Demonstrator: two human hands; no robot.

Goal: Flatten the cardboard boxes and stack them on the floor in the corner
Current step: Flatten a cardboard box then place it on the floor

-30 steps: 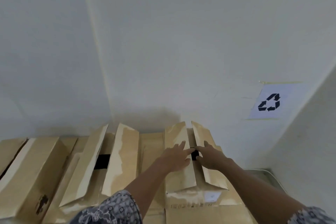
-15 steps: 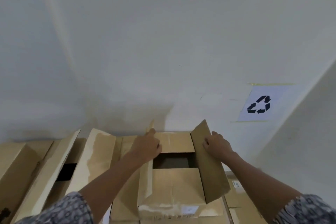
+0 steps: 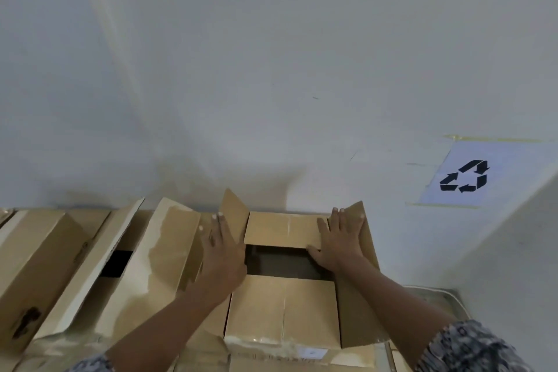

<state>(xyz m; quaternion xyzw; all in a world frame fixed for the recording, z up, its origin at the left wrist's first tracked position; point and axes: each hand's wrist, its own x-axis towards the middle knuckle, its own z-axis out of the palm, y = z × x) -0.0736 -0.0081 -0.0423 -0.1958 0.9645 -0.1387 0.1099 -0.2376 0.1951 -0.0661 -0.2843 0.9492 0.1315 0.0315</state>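
A brown cardboard box (image 3: pixel 283 308) stands in front of me with its top flaps spread and a dark opening in the middle. My left hand (image 3: pixel 222 254) lies flat, fingers apart, on the left long flap (image 3: pixel 231 214) and presses it outward. My right hand (image 3: pixel 339 240) lies flat on the right long flap (image 3: pixel 359 296), its thumb at the edge of the opening. The far short flap (image 3: pixel 283 229) and the near short flap lie folded inward. Neither hand grips anything.
More cardboard boxes (image 3: pixel 39 266) stand in a row to the left, one with open flaps (image 3: pixel 169 251) and a dark gap. A white wall rises behind. A paper sheet with a recycling sign (image 3: pixel 465 177) is taped at the right. A grey tray edge (image 3: pixel 444 296) shows lower right.
The two long flaps were closed under my fingertips, then pulled apart; now both hands lie flat on them, pushing them further outward. The view has shifted slightly.
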